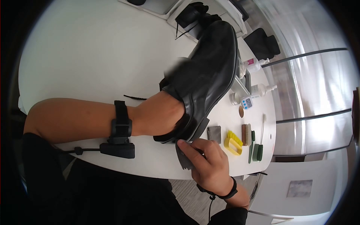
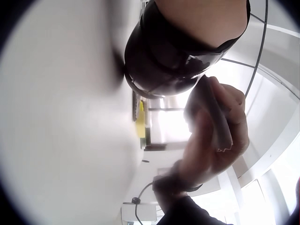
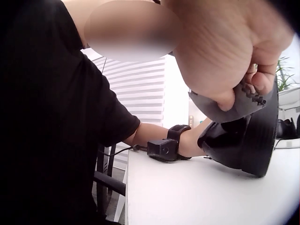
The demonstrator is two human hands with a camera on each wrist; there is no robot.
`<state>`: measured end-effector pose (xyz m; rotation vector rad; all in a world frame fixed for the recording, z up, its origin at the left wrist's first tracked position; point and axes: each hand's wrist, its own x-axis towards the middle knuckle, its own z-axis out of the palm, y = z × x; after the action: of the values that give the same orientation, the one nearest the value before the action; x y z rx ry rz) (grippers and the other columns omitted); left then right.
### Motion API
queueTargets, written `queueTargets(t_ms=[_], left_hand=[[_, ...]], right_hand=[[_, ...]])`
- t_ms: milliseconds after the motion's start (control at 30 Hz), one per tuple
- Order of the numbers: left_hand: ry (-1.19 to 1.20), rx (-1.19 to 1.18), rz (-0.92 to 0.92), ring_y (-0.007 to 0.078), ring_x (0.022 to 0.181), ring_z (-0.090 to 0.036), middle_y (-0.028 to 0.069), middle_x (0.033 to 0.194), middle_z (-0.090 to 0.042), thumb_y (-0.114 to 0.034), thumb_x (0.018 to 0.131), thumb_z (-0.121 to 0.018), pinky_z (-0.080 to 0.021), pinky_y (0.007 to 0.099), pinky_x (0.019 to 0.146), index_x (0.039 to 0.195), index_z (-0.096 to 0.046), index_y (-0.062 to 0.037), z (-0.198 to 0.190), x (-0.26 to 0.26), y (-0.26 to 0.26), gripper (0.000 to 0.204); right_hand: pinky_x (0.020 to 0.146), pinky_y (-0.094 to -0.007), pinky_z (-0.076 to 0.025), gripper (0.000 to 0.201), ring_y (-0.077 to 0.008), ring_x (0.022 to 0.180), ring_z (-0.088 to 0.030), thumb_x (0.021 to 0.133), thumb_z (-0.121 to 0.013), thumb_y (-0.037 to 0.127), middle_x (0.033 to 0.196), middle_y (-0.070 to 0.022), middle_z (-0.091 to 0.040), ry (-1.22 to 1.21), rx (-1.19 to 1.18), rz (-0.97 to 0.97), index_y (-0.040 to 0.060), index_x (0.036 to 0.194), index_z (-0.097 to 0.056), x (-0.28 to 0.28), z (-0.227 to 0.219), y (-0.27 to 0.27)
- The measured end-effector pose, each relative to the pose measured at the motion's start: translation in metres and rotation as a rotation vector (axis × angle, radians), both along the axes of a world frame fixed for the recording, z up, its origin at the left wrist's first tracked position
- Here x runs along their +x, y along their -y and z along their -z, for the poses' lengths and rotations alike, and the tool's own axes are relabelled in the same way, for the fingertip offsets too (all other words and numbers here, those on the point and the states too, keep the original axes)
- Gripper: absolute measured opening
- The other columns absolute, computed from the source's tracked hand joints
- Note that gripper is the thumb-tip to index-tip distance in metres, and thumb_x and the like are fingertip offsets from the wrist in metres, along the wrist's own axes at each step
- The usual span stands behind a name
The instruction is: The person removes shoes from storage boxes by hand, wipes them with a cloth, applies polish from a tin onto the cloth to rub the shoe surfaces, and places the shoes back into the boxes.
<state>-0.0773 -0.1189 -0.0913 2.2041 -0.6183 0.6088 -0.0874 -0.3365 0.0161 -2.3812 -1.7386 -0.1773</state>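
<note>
A black leather lace-up shoe point(image 1: 212, 67) is held up over the white table, its toe toward the far side. My left hand point(image 1: 167, 112) reaches into the shoe's opening, so its fingers are hidden inside. Between thumb and fingers my right hand point(image 1: 212, 163) pinches a folded grey cloth point(image 1: 183, 157) with a zigzag edge. The cloth is right at the heel, close under the left wrist. In the right wrist view the cloth point(image 3: 234, 107) overlaps the back of the shoe point(image 3: 229, 145).
On the table lie another grey cloth point(image 1: 214, 134), a yellow brush point(image 1: 233, 144), a wooden brush point(image 1: 246, 135) and green brushes point(image 1: 257, 152). A small timer point(image 1: 246, 103), a round tin point(image 1: 234, 98) and pump bottles point(image 1: 258, 90) stand beyond. Another black shoe point(image 1: 191, 15) is at the back.
</note>
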Motion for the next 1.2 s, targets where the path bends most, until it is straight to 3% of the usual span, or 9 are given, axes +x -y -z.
queueTargets(t_ms=[167,233,367,567,733,867,933,1200], left_hand=[[-0.009,-0.035,0.002,0.0497,0.133,-0.043,0.0320,0.142,-0.047,-0.014,0.086,-0.071,-0.031,0.0537,0.116,0.140,-0.047,0.0090,-0.001,0.002,0.001,0.064],[0.179,-0.136,-0.026,0.0443,0.099,-0.062,0.0298,0.105,-0.065,-0.007,0.082,-0.065,-0.050,0.0475,0.095,0.111,-0.060,0.0118,-0.003,0.004,0.004,0.035],[0.105,-0.137,-0.019,0.0439,0.100,-0.062,0.0291,0.106,-0.065,-0.007,0.082,-0.066,-0.050,0.0475,0.095,0.112,-0.060,0.0111,-0.004,0.002,0.003,0.035],[0.250,-0.199,-0.025,0.0447,0.099,-0.062,0.0278,0.106,-0.066,-0.005,0.082,-0.063,-0.050,0.0481,0.094,0.111,-0.061,0.0079,-0.005,0.006,0.003,0.031],[0.061,-0.129,-0.008,0.0453,0.101,-0.062,0.0281,0.108,-0.066,-0.004,0.081,-0.062,-0.050,0.0481,0.095,0.116,-0.060,0.0065,-0.001,0.004,0.003,0.037],[0.162,-0.159,-0.009,0.0440,0.102,-0.062,0.0277,0.109,-0.065,-0.004,0.082,-0.063,-0.049,0.0481,0.095,0.118,-0.060,0.0061,-0.005,0.003,0.002,0.037],[0.055,-0.107,0.030,0.0483,0.130,-0.046,0.0311,0.140,-0.050,-0.016,0.087,-0.072,-0.031,0.0522,0.116,0.139,-0.047,0.0094,-0.008,0.002,0.000,0.063],[0.093,-0.070,0.011,0.0484,0.133,-0.044,0.0312,0.141,-0.049,-0.013,0.085,-0.071,-0.030,0.0525,0.118,0.141,-0.046,0.0085,-0.008,0.001,0.000,0.065]], right_hand=[[0.068,-0.0341,-0.052,0.064,-0.0232,0.082,-0.059,0.059,-0.063,-0.010,0.101,-0.0082,-0.057,0.062,0.150,0.098,0.0052,0.121,-0.073,0.011,-0.016,0.000],[0.070,-0.0360,-0.052,0.067,-0.0258,0.084,-0.060,0.056,-0.062,-0.014,0.100,-0.0103,-0.057,0.071,0.181,0.139,0.0037,0.120,-0.072,0.021,-0.018,-0.002],[0.072,-0.0369,-0.051,0.070,-0.0274,0.085,-0.060,0.056,-0.061,-0.016,0.101,-0.0112,-0.056,0.094,0.176,0.159,0.0024,0.122,-0.071,0.030,-0.007,-0.004],[0.072,-0.0367,-0.052,0.069,-0.0276,0.085,-0.061,0.057,-0.062,-0.013,0.101,-0.0107,-0.057,0.044,0.111,0.174,0.0026,0.123,-0.071,0.011,0.007,0.008],[0.070,-0.0365,-0.053,0.067,-0.0266,0.081,-0.059,0.058,-0.063,-0.010,0.101,-0.0093,-0.057,-0.079,0.014,0.075,0.0036,0.123,-0.071,0.000,0.007,0.020],[0.071,-0.0348,-0.053,0.067,-0.0273,0.084,-0.061,0.057,-0.059,-0.014,0.102,-0.0113,-0.058,-0.021,0.114,0.181,0.0035,0.120,-0.073,0.003,-0.007,0.022],[0.073,-0.0340,-0.052,0.066,-0.0278,0.085,-0.061,0.057,-0.057,-0.016,0.101,-0.0126,-0.057,-0.011,0.177,0.218,0.0024,0.118,-0.073,0.012,-0.005,0.022],[0.074,-0.0337,-0.051,0.064,-0.0264,0.084,-0.060,0.060,-0.058,-0.018,0.100,-0.0126,-0.057,0.032,0.232,0.235,0.0017,0.120,-0.072,0.034,-0.001,0.009]])
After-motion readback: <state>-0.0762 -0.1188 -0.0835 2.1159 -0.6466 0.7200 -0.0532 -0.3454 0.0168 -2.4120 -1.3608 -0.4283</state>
